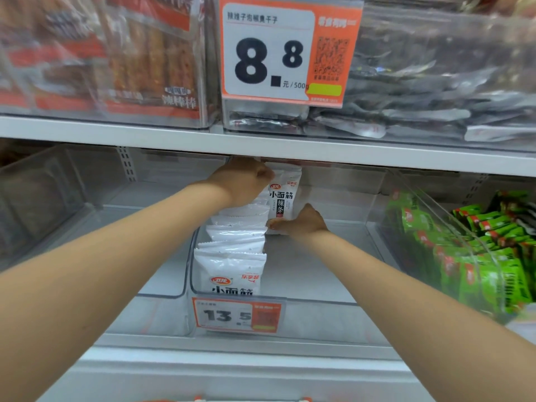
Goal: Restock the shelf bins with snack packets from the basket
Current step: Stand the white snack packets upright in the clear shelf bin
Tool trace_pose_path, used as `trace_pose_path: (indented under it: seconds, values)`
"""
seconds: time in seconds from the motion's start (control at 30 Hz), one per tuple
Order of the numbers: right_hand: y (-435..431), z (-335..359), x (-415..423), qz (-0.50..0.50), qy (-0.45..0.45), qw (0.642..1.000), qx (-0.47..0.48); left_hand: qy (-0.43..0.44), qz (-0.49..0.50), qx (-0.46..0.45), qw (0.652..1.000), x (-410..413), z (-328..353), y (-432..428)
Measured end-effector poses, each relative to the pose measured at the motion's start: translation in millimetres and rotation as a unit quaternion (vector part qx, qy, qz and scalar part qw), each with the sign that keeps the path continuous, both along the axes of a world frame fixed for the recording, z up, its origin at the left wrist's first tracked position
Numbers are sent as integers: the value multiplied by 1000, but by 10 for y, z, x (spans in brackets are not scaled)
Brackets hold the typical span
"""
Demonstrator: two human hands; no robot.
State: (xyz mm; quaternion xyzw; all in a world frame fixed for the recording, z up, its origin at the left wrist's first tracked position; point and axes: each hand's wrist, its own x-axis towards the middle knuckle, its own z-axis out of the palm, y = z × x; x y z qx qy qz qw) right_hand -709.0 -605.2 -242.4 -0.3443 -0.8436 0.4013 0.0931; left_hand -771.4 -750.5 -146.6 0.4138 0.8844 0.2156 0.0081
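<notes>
On the lower level of a white shelf [174, 137], three clear bins stand side by side. The left bin [150, 227] shows only its bare walls and floor. The right bin [435, 216] is filled with green packets [487, 262]. The middle bin [313, 274] holds a row of white packets [236, 242], which stand upright one behind another along its left wall; its right half is bare.

On the level above, one bin has red packs [116, 53] and the bin next to it has dark, shiny packets [435, 82]. Between them hangs a large orange price tag [269, 53] with "8.8". A smaller price tag [237, 316] with "13.5" is fixed on the front of the middle bin.

At the back of the middle bin, just right of the row's far end, one white packet [285, 198] stands upright with its printed face to the camera. The left hand [243, 178] is at its top, close under the shelf board, with the fingers curled on the upper edge. The right hand [301, 223] grips its lower edge, with the thumb lying along the bottom.
</notes>
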Motion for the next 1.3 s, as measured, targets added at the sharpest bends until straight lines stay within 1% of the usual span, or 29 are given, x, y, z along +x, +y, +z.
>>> trace_pose_path:
  seconds: [0.13, 0.2, 0.23, 0.3, 0.37, 0.4, 0.43, 0.5, 0.57, 0.6, 0.63, 0.7, 0.77, 0.87, 0.93, 1.0, 1.07, 1.1, 1.17, 1.2, 1.3]
  values:
    - [-170, 254, 373, 54, 37, 998, -1, 20, 14, -57, 998, 233, 75, -157]
    - [-311, 341, 607, 73, 64, 995, 14, 25, 0, -41, 999, 399, 99, -271]
    - [-397, 378, 741, 76, 94, 992, 30, 24, -12, -24, 999, 501, 93, -332]
    - [-560, 441, 1016, 79, 169, 977, 107, 52, -23, -1, 998, 759, 83, -459]
    - [-739, 479, 1304, 89, 236, 948, 196, 108, -21, 4, 994, 1085, 63, -558]
    - [-836, 479, 1443, 95, 260, 934, 224, 125, -20, 11, 992, 1259, 44, -612]
    - [-937, 477, 1582, 100, 276, 926, 236, 131, -14, 23, 991, 1426, 20, -678]
    - [-1111, 416, 1826, 109, 279, 924, 238, 131, 11, 62, 989, 1715, -51, -846]
    - [-1250, 312, 2037, 125, 249, 935, 220, 186, 14, 94, 978, 1927, -156, -1003]
    - [-1307, 237, 2121, 136, 227, 941, 210, 207, 9, 91, 974, 2012, -218, -1079]
    - [-1361, 159, 2192, 146, 204, 947, 202, 190, 11, 83, 978, 2083, -293, -1150]
    - [-1440, -26, 2305, 169, 157, 956, 183, 81, 38, 41, 995, 2182, -497, -1273]
    - [-1497, -239, 2391, 199, 99, 961, 165, -10, 52, -21, 998, 2224, -781, -1364]
    - [-1527, -654, 2459, 245, 2, 960, 136, -109, 44, -103, 988, 2219, -1201, -1464]
    - [-1497, -980, 2468, 257, -68, 958, 105, -152, 44, -136, 978, 2160, -1432, -1522]
    - [-1469, -1285, 2482, 279, -161, 944, 74, -169, 48, -166, 970, 2090, -1618, -1568]
    - [-1505, -1526, 2506, 320, -243, 914, 62, -184, 40, -204, 961, 2028, -1731, -1584]
    - [-1558, -1624, 2519, 345, -264, 898, 72, -189, 35, -221, 956, 2011, -1758, -1591]
    - [-1715, -1794, 2524, 395, -262, 875, 97, -179, 36, -244, 952, 1970, -1778, -1608]
    - [-1806, -1866, 2522, 412, -252, 871, 94, -170, 38, -252, 952, 1950, -1779, -1624]
    - [-2040, -1989, 2528, 422, -235, 874, 50, -168, 48, -265, 948, 1893, -1790, -1695]
